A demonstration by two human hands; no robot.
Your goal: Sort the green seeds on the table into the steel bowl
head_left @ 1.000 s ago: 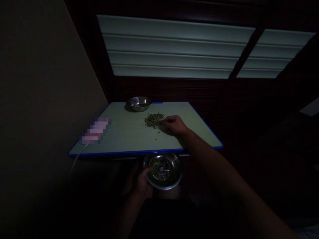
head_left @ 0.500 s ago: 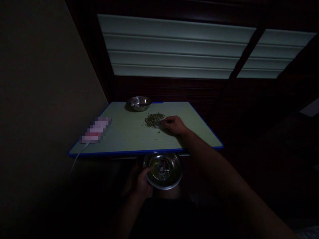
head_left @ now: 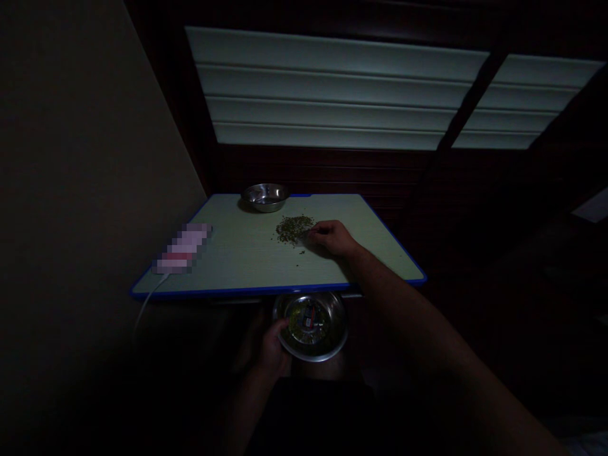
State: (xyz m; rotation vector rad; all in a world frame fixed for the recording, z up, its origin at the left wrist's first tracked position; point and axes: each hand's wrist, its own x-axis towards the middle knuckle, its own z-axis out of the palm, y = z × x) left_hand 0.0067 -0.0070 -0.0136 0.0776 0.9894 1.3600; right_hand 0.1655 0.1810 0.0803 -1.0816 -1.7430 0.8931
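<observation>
My left hand [head_left: 275,348] grips the left rim of a shiny metal bowl [head_left: 336,335] below the table's front edge, thumb over the rim. Small greenish bits and a sticker-like dark and red patch show in the bowl's bottom. On the table lies a loose heap of small green-brown beans or seeds [head_left: 292,228], with a few strays in front. My right hand [head_left: 332,237] rests at the heap's right side, fingers pinched together. A faint pale patch shows by the fingertips; whether they hold something is too dark to tell.
The pale tabletop [head_left: 237,259] has a blue edge. A second metal bowl [head_left: 266,198] stands at its back left. A blurred-out phone-like device [head_left: 183,250] with a white cable [head_left: 147,301] lies at the left. Behind is dark wood with pale panels [head_left: 332,88].
Almost nothing differs. Both hands, the bowls and the heap stay in place, with at most a slight shift at my right fingertips.
</observation>
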